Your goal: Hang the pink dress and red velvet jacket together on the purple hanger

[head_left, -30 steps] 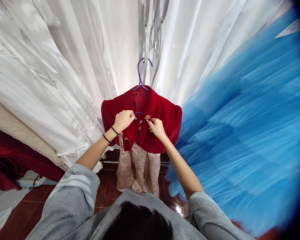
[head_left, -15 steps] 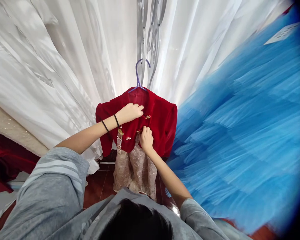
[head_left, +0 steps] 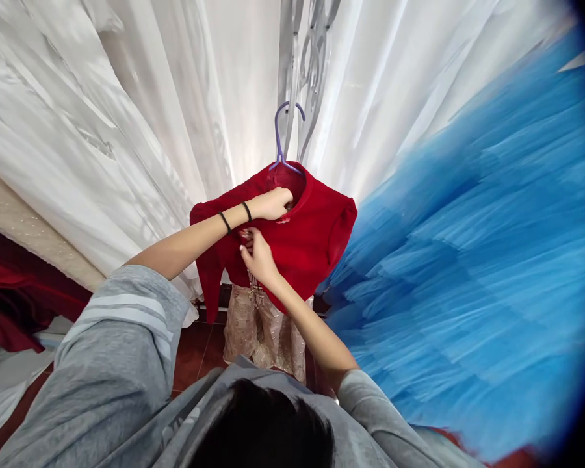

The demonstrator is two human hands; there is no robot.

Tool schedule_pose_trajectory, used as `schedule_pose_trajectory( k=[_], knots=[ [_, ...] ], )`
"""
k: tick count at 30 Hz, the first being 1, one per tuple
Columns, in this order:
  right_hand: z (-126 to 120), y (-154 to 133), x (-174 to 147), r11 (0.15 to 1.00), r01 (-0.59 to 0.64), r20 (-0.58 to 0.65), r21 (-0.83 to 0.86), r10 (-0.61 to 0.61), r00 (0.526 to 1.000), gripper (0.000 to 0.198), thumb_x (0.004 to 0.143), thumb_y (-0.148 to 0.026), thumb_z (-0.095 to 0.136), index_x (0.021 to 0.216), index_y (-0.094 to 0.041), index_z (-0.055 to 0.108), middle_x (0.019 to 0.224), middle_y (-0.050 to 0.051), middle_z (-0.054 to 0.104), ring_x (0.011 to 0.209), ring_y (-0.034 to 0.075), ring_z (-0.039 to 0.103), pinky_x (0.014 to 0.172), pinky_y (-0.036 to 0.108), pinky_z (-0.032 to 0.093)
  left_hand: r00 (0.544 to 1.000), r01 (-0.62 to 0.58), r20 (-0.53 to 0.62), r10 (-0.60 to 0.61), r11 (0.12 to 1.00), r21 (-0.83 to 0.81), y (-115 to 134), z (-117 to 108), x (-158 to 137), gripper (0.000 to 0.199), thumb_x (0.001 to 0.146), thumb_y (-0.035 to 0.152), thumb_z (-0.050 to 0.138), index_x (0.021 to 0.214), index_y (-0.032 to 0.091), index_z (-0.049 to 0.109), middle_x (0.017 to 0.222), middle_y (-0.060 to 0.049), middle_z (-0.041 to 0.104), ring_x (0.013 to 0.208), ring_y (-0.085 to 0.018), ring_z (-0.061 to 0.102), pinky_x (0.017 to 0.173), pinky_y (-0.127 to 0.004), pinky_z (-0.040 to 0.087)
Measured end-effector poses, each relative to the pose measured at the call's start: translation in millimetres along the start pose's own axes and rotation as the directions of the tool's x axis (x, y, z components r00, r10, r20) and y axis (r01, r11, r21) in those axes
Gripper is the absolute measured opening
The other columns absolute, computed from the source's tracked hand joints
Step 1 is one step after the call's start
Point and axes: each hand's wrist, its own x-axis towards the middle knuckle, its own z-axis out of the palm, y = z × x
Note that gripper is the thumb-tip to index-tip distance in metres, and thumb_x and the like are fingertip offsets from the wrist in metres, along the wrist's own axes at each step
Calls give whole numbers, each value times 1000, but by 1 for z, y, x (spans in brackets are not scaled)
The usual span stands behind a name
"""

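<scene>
A red velvet jacket (head_left: 316,234) hangs on a purple hanger (head_left: 279,133), hooked on a silvery scrolled metal stand (head_left: 312,71). My left hand (head_left: 274,203), with two black bands on its wrist, is closed on the jacket's edge at the neck opening; its fingertips are partly hidden. Just below, my right hand (head_left: 260,255) is at the jacket's front, thumb and fingers apart, close to a small ornament (head_left: 245,233). A beaded tassel (head_left: 254,281) dangles partly behind that hand. Another red ornament (head_left: 283,220) shows under my left hand.
A pinkish-beige sequined skirt (head_left: 241,325) hangs below the jacket. White gowns (head_left: 141,130) line the left and back, and a blue tulle gown (head_left: 468,247) fills the right. Dark red fabric (head_left: 24,292) lies at far left, above a red-brown tiled floor (head_left: 190,354).
My right hand has let go of the jacket's front edge and moved left and up across the front. The jacket's front now overlaps more, and the tassel has shifted right.
</scene>
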Motion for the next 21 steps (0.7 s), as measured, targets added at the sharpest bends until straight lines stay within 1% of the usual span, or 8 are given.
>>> schedule_pose_trajectory(
  k=[4,7,9,10,12,14,15,21],
  knots=[
    [33,28,15,995,70,75,66,-75,994,66,89,-20,46,150,-4,27,155,19,37,146,19,33,122,35,31,994,59,-85,-67,994,-97,-1,0,-3,33,90,17,42,61,14,57,66,-9,65,59,-16,55,61,-29,39],
    [38,50,-23,968,80,3,237,-83,997,59,89,-24,46,147,-12,37,151,16,44,138,21,45,118,38,38,986,43,-148,-73,980,-196,1,1,-12,59,102,46,21,68,14,57,66,-8,62,63,-18,59,66,-31,45],
    [39,70,-65,924,-50,-88,379,90,992,44,85,-27,52,128,-17,54,129,13,60,117,22,59,108,39,46,976,-22,-219,10,999,-49,4,6,-24,62,96,63,31,83,12,63,83,-11,67,81,-25,64,81,-38,48],
    [40,84,-85,868,-160,-152,471,258,954,35,82,-29,58,115,-19,59,113,10,65,104,20,62,101,38,49,964,-46,-260,61,997,65,6,12,-31,62,91,68,42,95,11,65,99,-15,68,96,-30,63,91,-42,46],
    [39,115,-120,650,-339,-250,680,640,727,31,71,-32,68,98,-22,56,91,3,63,87,17,61,87,33,52,930,-9,-355,98,970,243,9,31,-48,68,82,64,61,122,8,59,132,-22,57,123,-37,51,108,-50,35],
    [34,147,-139,460,-376,-224,804,821,525,40,65,-36,72,94,-24,48,84,-1,58,79,16,59,74,29,53,903,132,-429,5,949,288,12,57,-64,76,82,55,67,136,6,49,143,-26,46,130,-40,43,109,-51,32],
    [31,162,-143,398,-378,-182,836,851,493,44,62,-39,73,93,-24,46,82,-1,56,75,15,59,69,29,53,898,206,-435,-66,937,283,14,70,-69,74,83,53,66,137,5,48,141,-27,47,127,-41,45,105,-51,34],
    [6,200,-132,231,-313,-10,921,818,575,54,48,-38,81,87,-20,49,72,-3,57,65,13,60,63,28,54,937,298,-262,-230,919,258,7,89,-82,28,94,26,47,108,8,64,108,-20,64,102,-33,60,83,-41,46]
  ],
)
